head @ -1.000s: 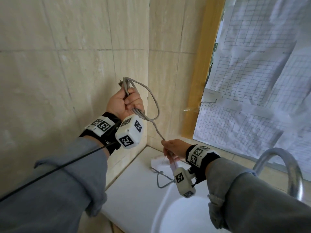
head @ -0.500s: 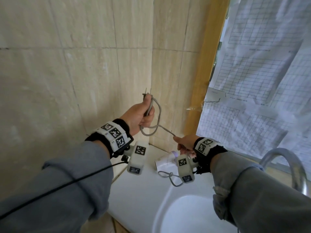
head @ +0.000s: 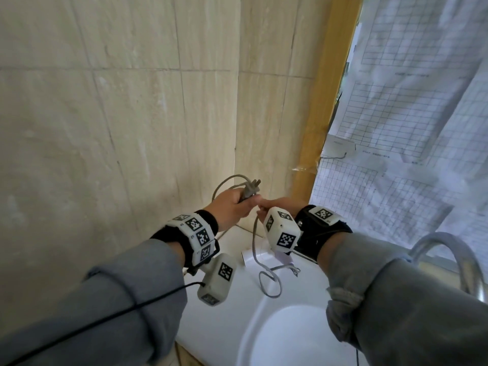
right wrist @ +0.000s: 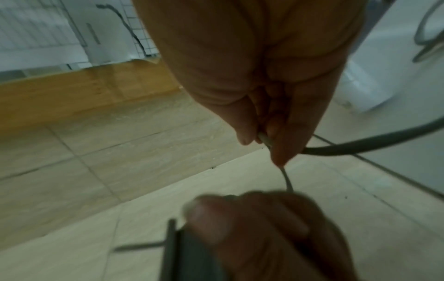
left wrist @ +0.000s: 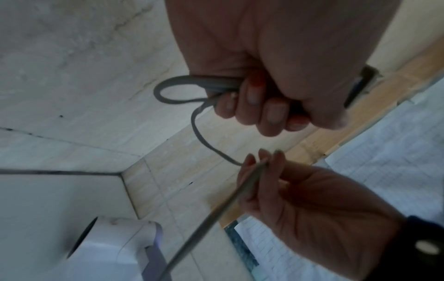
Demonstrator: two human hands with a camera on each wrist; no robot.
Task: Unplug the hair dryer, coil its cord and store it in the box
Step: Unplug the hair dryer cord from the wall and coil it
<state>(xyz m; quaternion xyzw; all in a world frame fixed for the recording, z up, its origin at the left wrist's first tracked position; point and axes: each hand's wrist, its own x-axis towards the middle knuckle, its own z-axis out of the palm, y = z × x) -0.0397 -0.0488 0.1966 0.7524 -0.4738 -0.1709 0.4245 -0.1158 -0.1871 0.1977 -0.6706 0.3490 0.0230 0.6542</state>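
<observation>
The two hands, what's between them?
A short stretch of grey cord runs from the left hand to the right hand; nothing else lies there. The left wrist view shows it best.

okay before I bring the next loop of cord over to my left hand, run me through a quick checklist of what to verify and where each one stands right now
1. Plug out of the socket and held in the left hand: ok.
2. Loop of cord gathered in the left hand's grip: ok, one loop sticks out of the fist.
3. Right hand has the cord pinched: ok, fingertips hold it close to the left hand.
4. Slack cord free of tangles: not ok, it curls into a small loop on the sink rim.
5. Hair dryer lying steady on the sink top: ok.
6. Box ready nearby: cannot tell, none shows in any view.
</observation>
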